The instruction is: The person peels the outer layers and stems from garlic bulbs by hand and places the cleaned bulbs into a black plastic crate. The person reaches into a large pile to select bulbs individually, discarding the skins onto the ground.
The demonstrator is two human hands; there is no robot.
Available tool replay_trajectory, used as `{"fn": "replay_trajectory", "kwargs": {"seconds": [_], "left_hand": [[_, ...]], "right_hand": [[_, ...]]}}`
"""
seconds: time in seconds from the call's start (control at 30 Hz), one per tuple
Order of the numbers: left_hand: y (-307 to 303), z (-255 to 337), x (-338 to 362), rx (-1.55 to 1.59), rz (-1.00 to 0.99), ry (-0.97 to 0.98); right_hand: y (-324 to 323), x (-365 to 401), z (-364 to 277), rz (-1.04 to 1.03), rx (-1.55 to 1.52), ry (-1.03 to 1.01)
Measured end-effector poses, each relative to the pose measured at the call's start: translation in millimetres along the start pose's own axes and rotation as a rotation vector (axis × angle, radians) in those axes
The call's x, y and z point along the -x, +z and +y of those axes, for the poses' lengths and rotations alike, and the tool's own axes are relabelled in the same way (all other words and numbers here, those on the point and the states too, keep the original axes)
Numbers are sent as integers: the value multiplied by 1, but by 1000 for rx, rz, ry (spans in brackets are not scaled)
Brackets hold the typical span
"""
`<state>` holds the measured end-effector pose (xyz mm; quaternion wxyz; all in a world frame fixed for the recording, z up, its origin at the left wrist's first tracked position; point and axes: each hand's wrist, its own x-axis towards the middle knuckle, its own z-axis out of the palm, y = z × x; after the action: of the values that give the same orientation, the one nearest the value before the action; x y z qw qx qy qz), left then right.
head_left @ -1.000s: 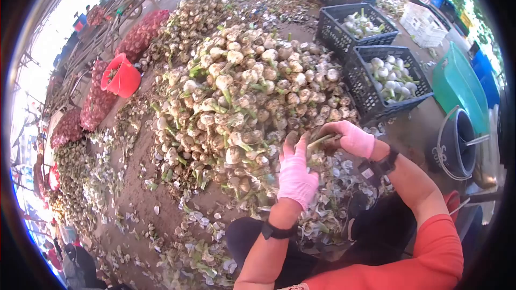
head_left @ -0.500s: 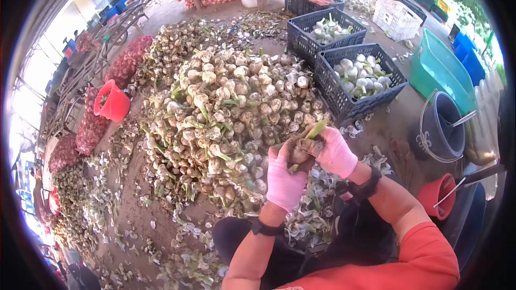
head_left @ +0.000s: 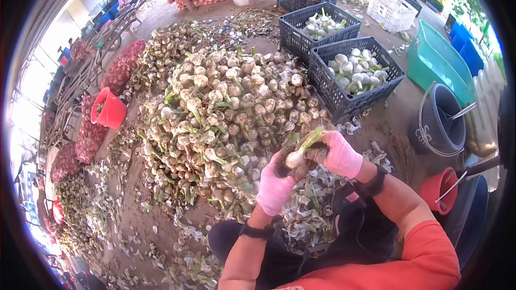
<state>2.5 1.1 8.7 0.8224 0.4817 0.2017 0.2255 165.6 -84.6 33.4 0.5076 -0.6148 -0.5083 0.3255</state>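
Between my two hands is a garlic bulb (head_left: pixel 294 159), its pale head low and its green stem pointing up to the right. My left hand (head_left: pixel 278 182), in a pink glove with dirty fingertips, is closed around the bulb's lower left side. My right hand (head_left: pixel 339 154), gloved the same way, pinches at the stem and the outer skin. A big heap of unpeeled, soil-stained garlic (head_left: pixel 231 102) lies just beyond my hands. Loose peeled skins (head_left: pixel 317 204) cover the ground below them, by my legs.
Two black crates (head_left: pixel 352 107) hold cleaned white garlic at the right of the heap. Further right are a green tub (head_left: pixel 438 59), a dark bucket (head_left: pixel 438 123) and a red bucket (head_left: pixel 438 188). Another red bucket (head_left: pixel 109 108) stands left beside red net sacks (head_left: pixel 88 134). People sit in the background.
The bulb has turned and now shows a clean whitish head where brown skin was. My left hand has moved slightly down and left, and the view has shifted a little.
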Motion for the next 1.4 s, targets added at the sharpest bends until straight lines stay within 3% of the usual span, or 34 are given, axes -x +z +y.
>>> {"fn": "replay_trajectory", "kwargs": {"seconds": [0.17,0.23,0.3,0.33,0.37,0.47,0.53,0.63,0.7,0.77,0.9,0.97,1.1,1.17,1.23,1.4], "left_hand": [[-4,-18,-4,-153,46,132],[-2,-18,-4,-262,64,210],[0,-11,0,-464,150,239],[2,-9,2,-274,143,190],[2,-5,3,-275,145,190],[0,4,6,-553,154,182],[0,6,7,-195,122,122],[-4,7,7,-133,117,85],[-4,9,8,-129,95,100],[-6,9,8,167,43,30],[-18,-4,-4,296,8,-121],[-11,-1,-2,250,26,-77],[-7,-3,-1,159,69,47],[-3,1,0,223,138,3],[-5,-6,-1,294,76,-28],[-2,-10,-3,352,-19,-127]], "right_hand": [[6,-6,4,57,-335,244],[12,-8,0,109,-267,240],[15,-9,3,144,47,23],[14,-11,5,116,103,0],[14,-11,7,115,101,-1],[13,-10,10,55,134,-55],[12,-10,9,12,103,-110],[9,-9,0,10,109,-164],[7,-7,0,-11,64,-90],[7,-6,-4,-10,-72,11],[14,-3,0,-26,-10,-101],[11,-3,-13,38,-167,136],[8,-1,-5,30,-11,-47],[6,-1,-7,27,35,21],[1,-2,-8,48,206,-97],[-4,2,10,109,344,-90]]}}
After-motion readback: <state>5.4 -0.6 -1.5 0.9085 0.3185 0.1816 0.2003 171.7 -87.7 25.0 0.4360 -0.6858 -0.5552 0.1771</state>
